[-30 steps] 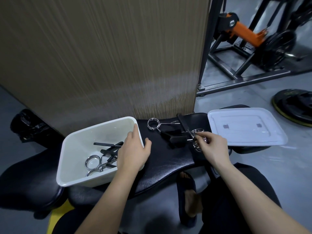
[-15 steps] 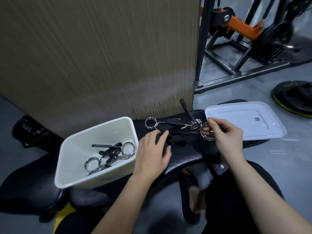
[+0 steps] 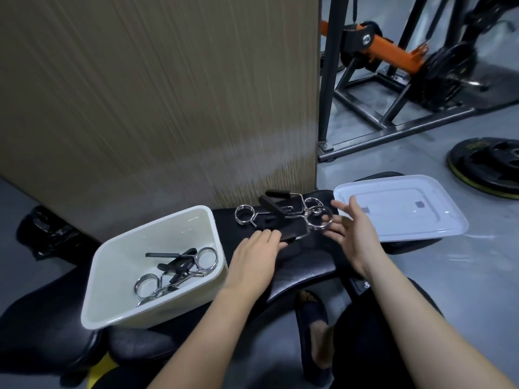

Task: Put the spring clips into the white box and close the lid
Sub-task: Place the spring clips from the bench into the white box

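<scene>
Both my hands have closed on the clips (image 3: 283,217) tangled on the pad (image 3: 303,262), left hand (image 3: 254,252) flat, right hand (image 3: 351,234) spread, neither gripping; stiff, slick steel, so I'd pinch a black handle.

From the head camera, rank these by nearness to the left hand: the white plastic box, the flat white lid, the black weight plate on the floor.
1. The white plastic box, just left of the left hand.
2. The flat white lid, off to the right, beyond the right hand.
3. The black weight plate, far right on the floor.
</scene>
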{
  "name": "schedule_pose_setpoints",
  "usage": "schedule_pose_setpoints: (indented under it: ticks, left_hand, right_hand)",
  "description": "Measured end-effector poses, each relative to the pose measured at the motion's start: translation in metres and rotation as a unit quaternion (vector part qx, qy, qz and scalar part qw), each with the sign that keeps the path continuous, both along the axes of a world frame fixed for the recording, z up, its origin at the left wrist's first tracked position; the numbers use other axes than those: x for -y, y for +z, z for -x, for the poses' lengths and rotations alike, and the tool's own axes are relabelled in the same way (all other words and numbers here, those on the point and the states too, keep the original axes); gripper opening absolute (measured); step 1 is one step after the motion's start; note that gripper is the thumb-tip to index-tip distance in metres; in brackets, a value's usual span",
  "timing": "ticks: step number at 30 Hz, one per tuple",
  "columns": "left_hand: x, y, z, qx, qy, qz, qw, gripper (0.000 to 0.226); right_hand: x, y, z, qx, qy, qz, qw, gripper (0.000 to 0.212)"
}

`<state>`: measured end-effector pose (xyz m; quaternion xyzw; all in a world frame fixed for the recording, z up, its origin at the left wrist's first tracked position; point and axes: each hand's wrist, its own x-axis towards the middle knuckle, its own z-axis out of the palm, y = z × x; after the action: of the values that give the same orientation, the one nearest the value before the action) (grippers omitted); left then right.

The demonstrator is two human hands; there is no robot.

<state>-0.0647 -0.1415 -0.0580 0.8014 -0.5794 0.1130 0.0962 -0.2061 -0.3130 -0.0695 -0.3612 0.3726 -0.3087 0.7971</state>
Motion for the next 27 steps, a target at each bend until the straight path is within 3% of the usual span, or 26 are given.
schedule_pose_setpoints:
  ticks: [3,7,11,15,21,23,27]
  left_hand:
    - [-0.013,-0.002,-0.007,-0.032,0.020,0.013,0.999,0.025]
    - [-0.023,0.007,-0.012,-0.004,0.055,0.068,0.996,0.023]
    - [-0.025,0.019,-0.022,0.018,0.090,0.112,0.989,0.022]
    - [-0.032,0.023,-0.042,-0.003,0.119,0.128,0.985,0.021]
    - [-0.061,0.021,-0.064,-0.022,0.143,0.108,0.984,0.026]
    - [-0.078,0.021,-0.071,-0.034,0.159,0.101,0.982,0.026]
    - [-0.114,0.017,-0.088,-0.078,0.194,0.094,0.973,0.021]
  right_hand:
    - [-0.004,-0.007,-0.019,-0.062,0.054,0.057,0.995,0.054]
    - [-0.009,-0.011,-0.037,-0.137,0.027,0.134,0.981,0.042]
    - [-0.011,-0.021,-0.046,-0.212,0.042,0.211,0.953,0.056]
    - [-0.017,-0.019,-0.063,-0.185,0.066,0.227,0.954,0.035]
    - [-0.040,-0.017,-0.094,-0.179,0.095,0.282,0.938,0.028]
    - [-0.045,-0.023,-0.104,-0.228,0.105,0.303,0.919,0.028]
    - [-0.058,-0.039,-0.116,-0.389,0.179,0.341,0.837,0.045]
